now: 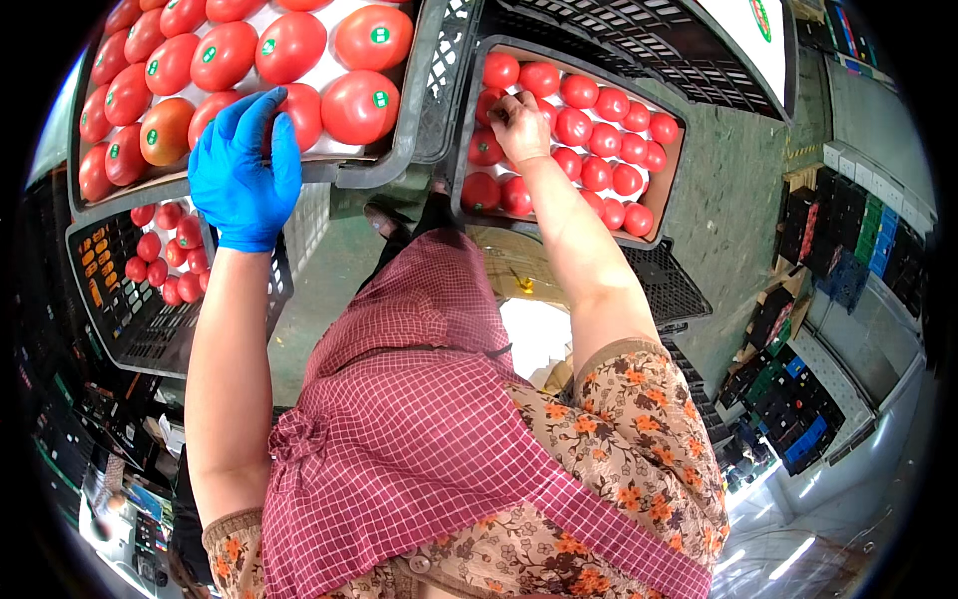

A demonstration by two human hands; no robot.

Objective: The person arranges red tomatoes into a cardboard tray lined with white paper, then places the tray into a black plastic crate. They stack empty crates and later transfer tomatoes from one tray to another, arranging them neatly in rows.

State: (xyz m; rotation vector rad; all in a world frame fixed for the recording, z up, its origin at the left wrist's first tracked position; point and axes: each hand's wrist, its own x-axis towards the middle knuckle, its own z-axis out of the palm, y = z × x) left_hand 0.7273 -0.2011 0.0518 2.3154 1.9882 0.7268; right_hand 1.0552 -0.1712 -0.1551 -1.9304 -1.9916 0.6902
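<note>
My left hand, in a blue glove, rests with fingers spread over a red tomato at the near edge of the large black crate; whether it grips the fruit is unclear. Most tomatoes there bear small green stickers and sit on a white liner. Bare, my right hand reaches into the smaller black crate at the right, its bent fingers at a tomato in the left part; the fingertips are partly hidden. Rows of tomatoes, such as one tomato, lie in this cardboard-lined crate.
A lower black crate with tomatoes stands at the left. Above the right crate rises a tilted black crate. A cardboard box and a black slatted crate are beside my legs. Stacked crates line the far right.
</note>
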